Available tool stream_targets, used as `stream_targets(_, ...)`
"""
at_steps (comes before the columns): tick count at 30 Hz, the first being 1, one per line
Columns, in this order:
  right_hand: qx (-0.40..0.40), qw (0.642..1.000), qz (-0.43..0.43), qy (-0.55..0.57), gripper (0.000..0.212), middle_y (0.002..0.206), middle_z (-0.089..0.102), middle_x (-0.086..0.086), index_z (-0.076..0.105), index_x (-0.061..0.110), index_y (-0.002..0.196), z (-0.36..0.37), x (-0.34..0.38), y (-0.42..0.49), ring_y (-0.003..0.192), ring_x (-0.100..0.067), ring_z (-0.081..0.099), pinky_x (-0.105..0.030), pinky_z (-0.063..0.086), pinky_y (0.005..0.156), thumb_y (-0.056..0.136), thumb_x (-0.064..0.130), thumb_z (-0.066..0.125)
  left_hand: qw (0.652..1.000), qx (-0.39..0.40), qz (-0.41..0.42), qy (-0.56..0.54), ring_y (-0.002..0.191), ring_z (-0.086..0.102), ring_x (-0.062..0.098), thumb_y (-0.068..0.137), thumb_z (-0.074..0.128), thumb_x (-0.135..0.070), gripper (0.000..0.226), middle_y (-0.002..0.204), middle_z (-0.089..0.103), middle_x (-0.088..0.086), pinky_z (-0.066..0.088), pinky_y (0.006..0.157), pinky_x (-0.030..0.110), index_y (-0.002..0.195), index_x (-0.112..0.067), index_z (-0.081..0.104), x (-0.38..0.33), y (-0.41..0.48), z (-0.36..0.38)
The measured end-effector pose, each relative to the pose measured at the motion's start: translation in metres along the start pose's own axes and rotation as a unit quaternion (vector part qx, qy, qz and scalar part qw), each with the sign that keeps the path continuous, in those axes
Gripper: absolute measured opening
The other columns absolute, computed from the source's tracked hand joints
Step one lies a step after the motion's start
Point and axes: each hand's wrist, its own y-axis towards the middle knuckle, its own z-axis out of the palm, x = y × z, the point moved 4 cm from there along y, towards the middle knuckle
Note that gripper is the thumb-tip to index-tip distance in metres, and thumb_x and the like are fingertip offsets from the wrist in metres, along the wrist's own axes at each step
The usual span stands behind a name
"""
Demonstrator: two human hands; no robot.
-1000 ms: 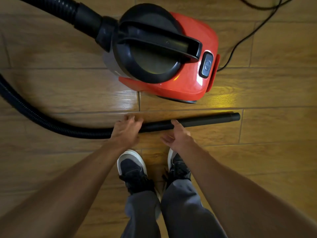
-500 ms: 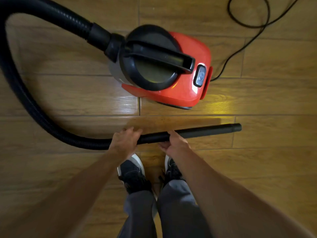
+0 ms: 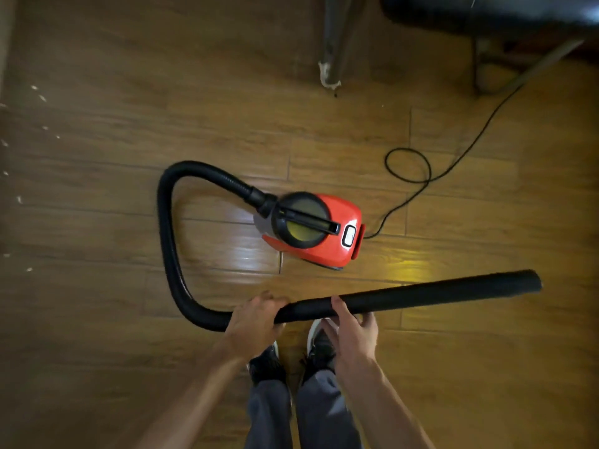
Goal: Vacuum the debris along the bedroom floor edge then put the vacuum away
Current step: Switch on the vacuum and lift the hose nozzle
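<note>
Now the black wand (image 3: 411, 294) is up off the floor — a second ago it lay flat by the shoes. The left hand (image 3: 251, 325) wraps its fingers (image 3: 272, 298) tight around the end where the hose (image 3: 168, 254) joins. The right hand (image 3: 351, 325) holds the wand loosely, its fingers half open under it. So the person seems to have stood up and is ready to start cleaning. The red vacuum (image 3: 316, 231) sits on the wooden floor (image 3: 97, 189) at twelve o'clock from the hands. Little white bits of debris (image 3: 19, 199) lie along the floor edge at nine to ten o'clock — none looks cleaned up yet. The wand's open end points to three o'clock, away from the bits, so it must swing round. The cord (image 3: 421, 176) loops at one o'clock, and a chair leg (image 3: 330, 72) stands at twelve, well apart from the debris.
</note>
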Motion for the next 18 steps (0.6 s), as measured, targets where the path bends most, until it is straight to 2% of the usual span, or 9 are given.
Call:
stream_targets(3, 0.07, 0.988, -0.102, -0.09, 0.029, 0.089, 0.07, -0.007, 0.061, 0.013, 0.109, 0.014, 0.024, -0.04, 0.09, -0.022, 0.069, -0.052, 0.054, 0.093, 0.085, 0.0, 0.07, 0.995, -0.054, -0.013, -0.081, 0.097, 0.064, 0.013, 0.087, 0.061, -0.031, 0.029, 0.105, 0.063, -0.011, 0.052, 0.081, 0.03, 0.116, -0.037, 0.058, -0.001, -0.021, -0.029)
stream_targets(5, 0.106, 0.968, -0.166, -0.157, 0.028, 0.09, 0.072, -0.004, 0.063, 0.018, 0.107, 0.027, 0.035, -0.063, 0.092, -0.022, 0.07, -0.053, 0.053, 0.095, 0.084, 0.003, 0.072, 0.985, -0.092, -0.013, -0.144, 0.087, 0.065, 0.01, 0.083, 0.063, -0.029, 0.022, 0.092, 0.066, -0.011, 0.054, 0.077, 0.032, 0.104, -0.034, 0.062, 0.001, -0.035, -0.047)
stream_targets(8, 0.157, 0.926, -0.249, -0.237, 0.033, 0.098, 0.071, -0.003, 0.061, 0.02, 0.113, 0.053, 0.049, -0.098, 0.097, -0.019, 0.068, -0.04, 0.056, 0.091, 0.084, 0.009, 0.073, 0.965, -0.143, -0.018, -0.221, 0.073, 0.061, 0.005, 0.082, 0.064, -0.023, 0.012, 0.079, 0.063, -0.011, 0.054, 0.068, 0.03, 0.092, -0.029, 0.063, 0.008, -0.057, -0.072)
stream_targets(11, 0.231, 0.885, -0.302, -0.27, 0.04, 0.103, 0.067, -0.005, 0.055, 0.013, 0.122, 0.089, 0.058, -0.134, 0.098, -0.012, 0.066, -0.016, 0.054, 0.074, 0.086, 0.004, 0.07, 0.939, -0.18, -0.034, -0.291, 0.074, 0.062, 0.004, 0.085, 0.067, -0.021, 0.014, 0.082, 0.065, -0.009, 0.052, 0.068, 0.024, 0.099, -0.023, 0.065, 0.023, -0.077, -0.091)
stream_targets(13, 0.282, 0.847, -0.331, -0.304, 0.043, 0.105, 0.064, -0.006, 0.049, 0.01, 0.127, 0.114, 0.058, -0.156, 0.1, -0.012, 0.065, -0.012, 0.053, 0.072, 0.088, 0.002, 0.067, 0.921, -0.202, -0.036, -0.332, 0.078, 0.063, 0.001, 0.086, 0.069, -0.022, 0.017, 0.085, 0.066, -0.008, 0.049, 0.067, 0.013, 0.102, -0.022, 0.063, 0.034, -0.089, -0.1)
stream_targets(15, 0.334, 0.803, -0.347, -0.35, 0.046, 0.105, 0.062, -0.005, 0.043, 0.014, 0.131, 0.14, 0.053, -0.176, 0.097, -0.007, 0.065, -0.012, 0.053, 0.072, 0.091, 0.004, 0.063, 0.891, -0.239, -0.047, -0.384, 0.081, 0.063, -0.001, 0.086, 0.071, -0.023, 0.018, 0.084, 0.067, -0.009, 0.05, 0.069, 0.011, 0.101, -0.026, 0.061, 0.045, -0.101, -0.108)
stream_targets(17, 0.38, 0.752, -0.358, -0.403, 0.05, 0.106, 0.061, -0.004, 0.036, 0.019, 0.136, 0.167, 0.045, -0.192, 0.094, -0.002, 0.065, -0.014, 0.055, 0.073, 0.093, 0.007, 0.061, 0.855, -0.272, -0.07, -0.437, 0.08, 0.066, -0.001, 0.084, 0.073, -0.025, 0.02, 0.086, 0.069, -0.009, 0.053, 0.072, 0.016, 0.1, -0.028, 0.061, 0.063, -0.108, -0.109)
stream_targets(18, 0.397, 0.72, -0.369, -0.433, 0.053, 0.108, 0.062, -0.002, 0.033, 0.021, 0.138, 0.18, 0.041, -0.199, 0.095, -0.002, 0.065, -0.017, 0.056, 0.075, 0.094, 0.009, 0.06, 0.833, -0.28, -0.075, -0.471, 0.082, 0.067, 0.002, 0.082, 0.073, -0.027, 0.019, 0.087, 0.071, -0.007, 0.056, 0.074, 0.023, 0.099, -0.027, 0.062, 0.072, -0.11, -0.108)
